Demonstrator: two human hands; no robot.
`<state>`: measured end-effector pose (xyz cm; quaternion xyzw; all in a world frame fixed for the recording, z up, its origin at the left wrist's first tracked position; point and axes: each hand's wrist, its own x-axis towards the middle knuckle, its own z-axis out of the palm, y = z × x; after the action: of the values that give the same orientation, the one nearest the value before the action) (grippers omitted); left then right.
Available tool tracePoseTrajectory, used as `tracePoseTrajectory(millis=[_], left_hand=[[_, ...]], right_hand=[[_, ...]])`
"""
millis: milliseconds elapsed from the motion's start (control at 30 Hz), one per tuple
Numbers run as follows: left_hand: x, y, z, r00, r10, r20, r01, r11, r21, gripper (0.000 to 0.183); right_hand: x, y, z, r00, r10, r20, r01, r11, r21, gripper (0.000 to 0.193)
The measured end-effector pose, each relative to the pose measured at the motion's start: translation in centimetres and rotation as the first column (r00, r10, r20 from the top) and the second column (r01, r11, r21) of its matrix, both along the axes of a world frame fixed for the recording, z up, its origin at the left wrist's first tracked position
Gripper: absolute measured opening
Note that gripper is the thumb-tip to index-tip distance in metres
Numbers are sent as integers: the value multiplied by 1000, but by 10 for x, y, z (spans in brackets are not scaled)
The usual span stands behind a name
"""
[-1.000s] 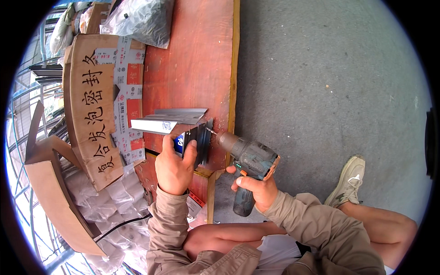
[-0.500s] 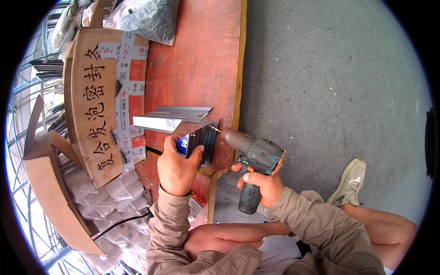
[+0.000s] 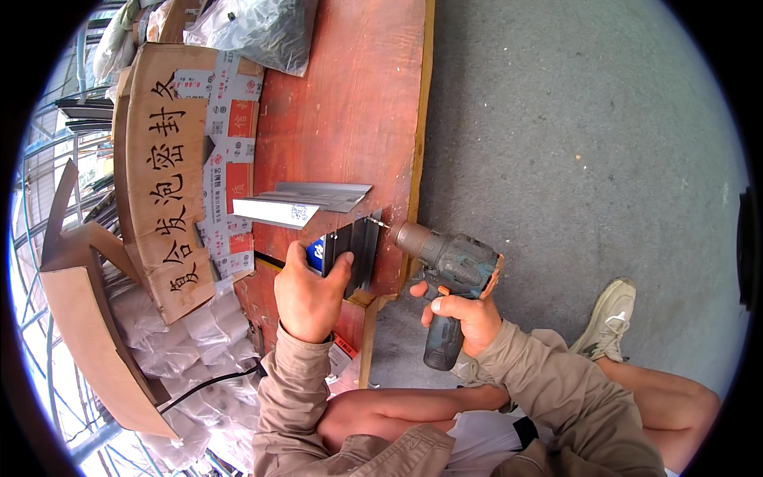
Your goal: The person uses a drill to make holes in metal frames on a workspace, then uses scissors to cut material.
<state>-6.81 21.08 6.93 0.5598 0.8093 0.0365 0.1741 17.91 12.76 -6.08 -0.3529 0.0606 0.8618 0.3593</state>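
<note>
Here, the left hand (image 3: 308, 298) was pinching a short dark metal profile (image 3: 363, 250) between its thumb, laid along the near part, and its fingers, bent round the far side. The profile lay on the reddish surface (image 3: 342, 111), close to its yellowish edge and just beside the near corner. A blue patch (image 3: 315, 253) showed between thumb and forefinger; whether it belonged to the profile could not be told. The right hand (image 3: 471, 322) was closed around the handle of a worn dark cordless drill (image 3: 457, 261), its thumb across the upper grip. The drill pointed leftward, body past the surface's edge and over the grey floor (image 3: 572, 103), with its thin bit (image 3: 377, 223) at the profile's upper end; contact there was too small to make out. Just beyond the left hand lay grey metal profiles (image 3: 330, 195), a white label (image 3: 274, 213) on one of them. A taped cardboard box (image 3: 159, 183) stood along the left side of the surface, and a clear plastic bag (image 3: 266, 36) with dark contents rested at the far end.
</note>
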Motion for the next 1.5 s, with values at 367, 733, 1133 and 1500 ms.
tracePoseTrajectory(millis=[367, 733, 1133, 1500], left_hand=[[1, 0, 0, 1000, 0, 26, 0, 1000, 7, 51], [7, 2, 8, 970, -37, 239, 63, 993, -102, 55], [12, -9, 11, 969, -58, 240, 103, 979, -179, 51], [-4, -5, 9, 943, -131, 305, 186, 970, -157, 53]], right_hand=[[1, 3, 3, 1000, -6, -16, 5, 1000, -30, 58], [16, 21, -19, 998, 37, -42, -37, 999, -18, 69], [34, 28, -36, 988, 135, 73, -140, 988, 70, 85], [35, 18, -14, 981, 116, 154, -123, 992, 36, 63]])
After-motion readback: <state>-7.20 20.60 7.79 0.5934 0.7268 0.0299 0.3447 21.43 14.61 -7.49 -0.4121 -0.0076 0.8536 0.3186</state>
